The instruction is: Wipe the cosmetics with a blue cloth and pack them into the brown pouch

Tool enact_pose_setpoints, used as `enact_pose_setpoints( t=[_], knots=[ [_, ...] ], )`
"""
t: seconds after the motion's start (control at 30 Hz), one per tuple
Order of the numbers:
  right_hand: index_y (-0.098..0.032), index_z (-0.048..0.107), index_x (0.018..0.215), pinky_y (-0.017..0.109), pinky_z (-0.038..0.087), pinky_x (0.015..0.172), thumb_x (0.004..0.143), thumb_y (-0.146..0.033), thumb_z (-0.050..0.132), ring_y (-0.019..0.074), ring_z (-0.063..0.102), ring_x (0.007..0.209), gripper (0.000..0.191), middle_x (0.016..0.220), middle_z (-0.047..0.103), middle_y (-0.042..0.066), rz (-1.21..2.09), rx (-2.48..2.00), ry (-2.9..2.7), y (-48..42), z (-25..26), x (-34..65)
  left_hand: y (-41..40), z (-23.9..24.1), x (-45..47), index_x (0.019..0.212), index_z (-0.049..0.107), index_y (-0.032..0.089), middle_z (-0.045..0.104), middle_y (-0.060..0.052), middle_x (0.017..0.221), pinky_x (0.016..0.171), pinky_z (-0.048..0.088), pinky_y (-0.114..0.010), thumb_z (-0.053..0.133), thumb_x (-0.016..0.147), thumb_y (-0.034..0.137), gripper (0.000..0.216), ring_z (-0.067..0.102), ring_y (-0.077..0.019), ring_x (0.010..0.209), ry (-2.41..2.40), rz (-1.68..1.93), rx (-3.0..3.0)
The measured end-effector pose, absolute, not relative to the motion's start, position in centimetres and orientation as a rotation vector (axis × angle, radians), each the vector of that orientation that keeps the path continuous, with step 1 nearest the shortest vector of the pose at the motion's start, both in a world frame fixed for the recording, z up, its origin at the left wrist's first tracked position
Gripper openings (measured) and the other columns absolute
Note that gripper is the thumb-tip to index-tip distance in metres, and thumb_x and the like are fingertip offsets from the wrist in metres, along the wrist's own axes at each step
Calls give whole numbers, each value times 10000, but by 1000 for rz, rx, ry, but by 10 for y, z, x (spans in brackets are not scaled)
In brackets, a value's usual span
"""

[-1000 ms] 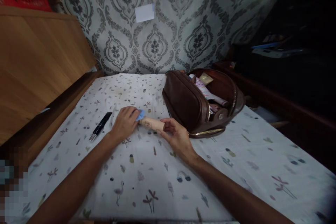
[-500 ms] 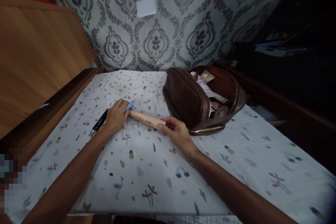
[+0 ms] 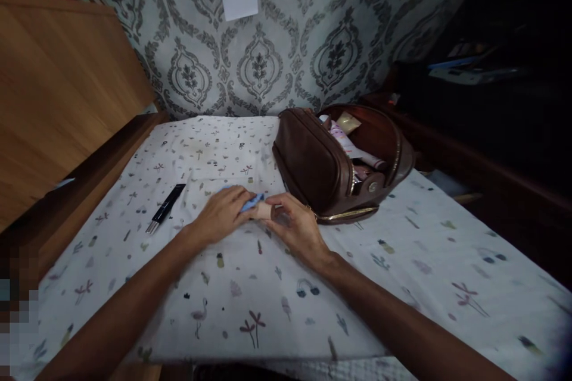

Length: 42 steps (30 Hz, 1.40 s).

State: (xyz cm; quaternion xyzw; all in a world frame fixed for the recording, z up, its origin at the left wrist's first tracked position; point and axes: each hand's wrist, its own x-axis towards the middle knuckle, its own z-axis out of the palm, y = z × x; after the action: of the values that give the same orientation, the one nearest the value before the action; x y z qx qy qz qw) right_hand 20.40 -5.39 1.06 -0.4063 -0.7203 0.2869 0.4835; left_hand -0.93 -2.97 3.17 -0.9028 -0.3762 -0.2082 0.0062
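Observation:
Both my hands meet at the middle of a table covered with a white patterned cloth (image 3: 250, 286). My left hand (image 3: 223, 214) is closed on a small blue cloth (image 3: 251, 201) and presses it against a beige tube (image 3: 264, 211). My right hand (image 3: 292, 226) is closed on the other end of that tube. Only a short piece of the tube shows between the two hands. A black pen-like stick (image 3: 164, 208) lies on the cloth to the left of my left hand.
An open brown pouch (image 3: 313, 166) holding several cosmetic items lies just right of my hands. A wooden cabinet (image 3: 58, 89) stands at the left, patterned wallpaper (image 3: 268, 41) behind, and dark furniture (image 3: 491, 149) at the right.
My left hand, with the blue cloth, has slid right along the tube toward my right hand, covering most of it. The black stick stays where it lay.

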Motion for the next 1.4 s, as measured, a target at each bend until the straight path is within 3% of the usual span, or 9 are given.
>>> enact_pose_setpoints(
  t=[0.23,0.43,0.63,0.77,0.87,1.0,1.1,1.23,1.4],
  knots=[
    [-212,634,1056,324,563,807,775,-247,699,186,659,896,291,1010,668,54,897,-1022,-1608,-50,5,204,-6,27,-45,938,622,178,638,-70,895,798,484,-316,279,1044,450,451,616,-201,856,-1391,-668,-2768],
    [-169,621,1040,259,492,527,793,-459,693,148,598,623,388,763,642,13,1258,-1117,-1560,-47,-1,202,-10,21,-38,838,602,167,611,-58,786,694,457,-301,313,1050,394,425,574,-180,735,-1157,-671,-2559],
    [-182,660,1041,300,539,708,754,-397,737,166,636,749,366,851,683,28,1160,-1060,-1501,-48,3,202,-16,31,-32,845,590,171,593,-59,780,675,458,-321,368,1034,321,328,540,-190,725,-1166,-805,-2390],
    [-206,664,1054,329,546,783,773,-296,726,177,642,809,302,931,677,39,974,-983,-1603,-51,3,202,-36,45,-8,1020,590,161,629,-85,924,767,505,-324,366,1032,263,246,592,-197,867,-1065,-929,-2504],
    [-207,663,959,320,550,758,799,-275,710,170,628,792,179,900,652,31,858,-920,-1683,-52,3,202,-46,49,8,1139,575,149,650,-106,1014,821,520,-348,370,1037,304,277,621,-213,935,-917,-771,-2610],
    [-215,674,1027,334,560,765,789,-262,745,172,632,796,253,918,657,33,817,-931,-1704,-52,2,203,-42,50,-4,1022,611,169,644,-66,896,733,513,-320,310,1048,437,404,629,-195,828,-1047,-534,-2651],
    [-216,679,1054,340,560,785,785,-220,741,173,638,818,276,942,656,36,826,-922,-1708,-52,2,203,-35,57,-34,1037,617,184,652,-53,925,690,489,-290,319,1029,528,455,635,-189,828,-1187,-432,-2749],
    [-222,678,1068,346,564,826,795,-198,717,171,646,853,277,980,653,40,863,-864,-1718,-52,5,204,-30,67,-72,1052,631,205,669,-40,961,693,463,-279,468,936,640,478,641,-200,840,-1471,-364,-2919],
    [-226,678,1087,345,576,816,793,-249,723,181,657,895,298,1037,649,53,993,-820,-1711,-51,8,205,-28,63,-87,904,666,197,667,-6,800,647,455,-270,638,799,648,463,621,-192,749,-1954,-567,-2981]
  ],
)
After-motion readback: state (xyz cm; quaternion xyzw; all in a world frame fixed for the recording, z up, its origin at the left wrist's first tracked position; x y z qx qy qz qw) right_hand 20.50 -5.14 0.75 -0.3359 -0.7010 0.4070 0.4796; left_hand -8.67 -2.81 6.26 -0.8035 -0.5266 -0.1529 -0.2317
